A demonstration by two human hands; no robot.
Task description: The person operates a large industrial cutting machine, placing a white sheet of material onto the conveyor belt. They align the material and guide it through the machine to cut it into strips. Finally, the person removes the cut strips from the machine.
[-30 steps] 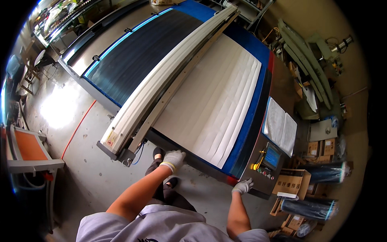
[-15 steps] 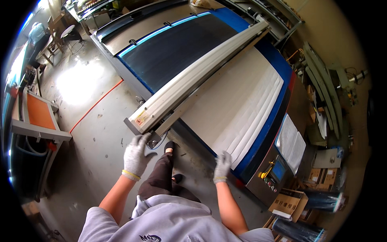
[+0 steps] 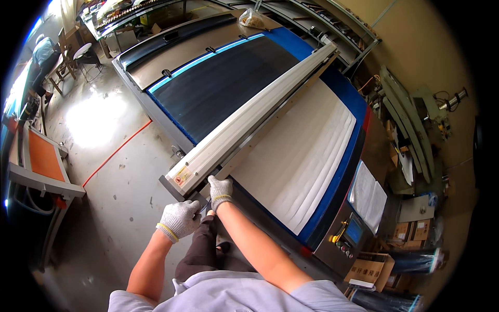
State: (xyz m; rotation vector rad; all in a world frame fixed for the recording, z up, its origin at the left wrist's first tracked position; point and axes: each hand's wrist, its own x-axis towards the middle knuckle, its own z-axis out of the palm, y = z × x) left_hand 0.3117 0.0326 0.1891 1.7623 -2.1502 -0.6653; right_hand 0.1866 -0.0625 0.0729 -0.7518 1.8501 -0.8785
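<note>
A long white beam (image 3: 249, 106) lies slantwise across a large flat machine bed. Beside the grey bracket at its near end, my left hand (image 3: 178, 220), in a whitish knit glove with a yellow cuff, is closed with its fingers curled. What lies inside those fingers is hidden. My right hand (image 3: 221, 190), gloved alike, grips the near end of the thin rail (image 3: 244, 154) along the beam's right side, thumb on top. Right of the beam spreads a white sheet (image 3: 299, 161) with folds along its right side. On the left lies a dark panel (image 3: 223, 91) edged in light blue.
At the bed's near right corner sits a control panel (image 3: 347, 236) with a screen and buttons. White papers (image 3: 368, 196) lie behind it. Cardboard boxes (image 3: 370, 270) and wrapped rolls stand at the right. An orange-topped frame (image 3: 46, 158) stands left; a person (image 3: 46, 52) sits far left.
My right hand has moved left from beside the white sheet to the beam's near end and closed there. My left hand has gone from spread fingers to curled, slightly lower.
</note>
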